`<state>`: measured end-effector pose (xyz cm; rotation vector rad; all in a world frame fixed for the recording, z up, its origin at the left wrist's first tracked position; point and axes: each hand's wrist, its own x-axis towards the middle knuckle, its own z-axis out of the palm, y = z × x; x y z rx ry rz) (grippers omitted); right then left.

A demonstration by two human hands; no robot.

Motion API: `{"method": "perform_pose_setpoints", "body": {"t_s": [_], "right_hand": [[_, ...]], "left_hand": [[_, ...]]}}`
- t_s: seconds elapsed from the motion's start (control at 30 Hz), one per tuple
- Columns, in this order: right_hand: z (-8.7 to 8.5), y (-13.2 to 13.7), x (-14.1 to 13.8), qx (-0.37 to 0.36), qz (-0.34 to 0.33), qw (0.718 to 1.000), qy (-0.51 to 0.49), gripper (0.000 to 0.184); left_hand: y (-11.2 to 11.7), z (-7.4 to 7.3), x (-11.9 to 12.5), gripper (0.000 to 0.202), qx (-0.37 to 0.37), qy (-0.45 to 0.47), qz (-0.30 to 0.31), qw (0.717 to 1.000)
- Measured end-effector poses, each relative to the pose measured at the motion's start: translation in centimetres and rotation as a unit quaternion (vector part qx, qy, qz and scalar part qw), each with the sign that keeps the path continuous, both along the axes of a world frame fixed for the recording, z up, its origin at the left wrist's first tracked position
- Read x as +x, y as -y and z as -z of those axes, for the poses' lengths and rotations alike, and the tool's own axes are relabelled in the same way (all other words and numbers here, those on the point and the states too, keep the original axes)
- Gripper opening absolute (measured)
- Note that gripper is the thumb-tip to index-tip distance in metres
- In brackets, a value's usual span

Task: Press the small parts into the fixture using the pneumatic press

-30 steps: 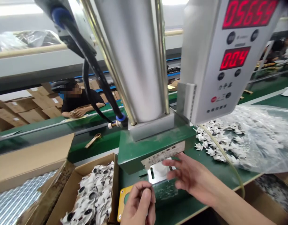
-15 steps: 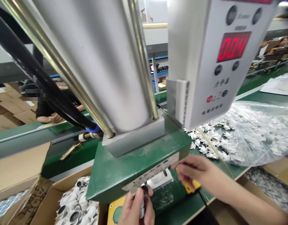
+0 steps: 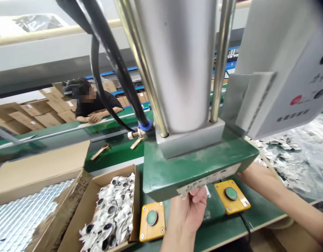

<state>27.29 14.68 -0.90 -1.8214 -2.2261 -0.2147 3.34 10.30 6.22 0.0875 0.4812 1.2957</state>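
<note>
My left hand [image 3: 190, 211] reaches under the green head of a press [image 3: 200, 164], with its fingers curled in. What they grip is hidden by the hand and the press. A bit of a white piece [image 3: 208, 191] shows just beside the fingertips. My right forearm [image 3: 268, 187] passes behind the press head's right corner, so that hand's fingers are out of sight. Two yellow boxes with green buttons flank my left hand: the left button box [image 3: 144, 229] and the right button box [image 3: 240, 204].
A carton [image 3: 136, 210] of white bladed parts with dark round centres stands at left. Beside it lies an open carton [image 3: 72, 147] with ribbed silvery contents. A control box [image 3: 271, 101] hangs at right, above bagged white pieces [image 3: 295, 161]. Another person [image 3: 100, 101] sits across the line.
The view has swung left. My left hand has moved from in front of the press, where it held a small dark and silvery cylinder, to under its head. My right hand has slipped behind the head.
</note>
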Motion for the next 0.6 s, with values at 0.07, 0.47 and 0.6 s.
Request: {"method": "perform_pose_setpoints", "body": {"t_s": [0.07,0.47,0.6], "right_hand": [[-1.9,2.0,-1.1,0.054,-0.009,0.998,-0.019,0.04],[-6.4,2.8,-13.1,0.021,-0.215,0.974,-0.066,0.03],[-6.3,3.0,-13.0,-0.011,-0.218,0.967,-0.128,0.037]], "left_hand": [[0.1,-0.1,0.0,0.025,-0.006,-0.042,0.004,0.999],[4.5,1.4,-6.0,0.01,-0.004,-0.233,-0.068,0.97],[5.0,2.4,-6.8,0.012,0.005,-0.292,-0.092,0.952]]}}
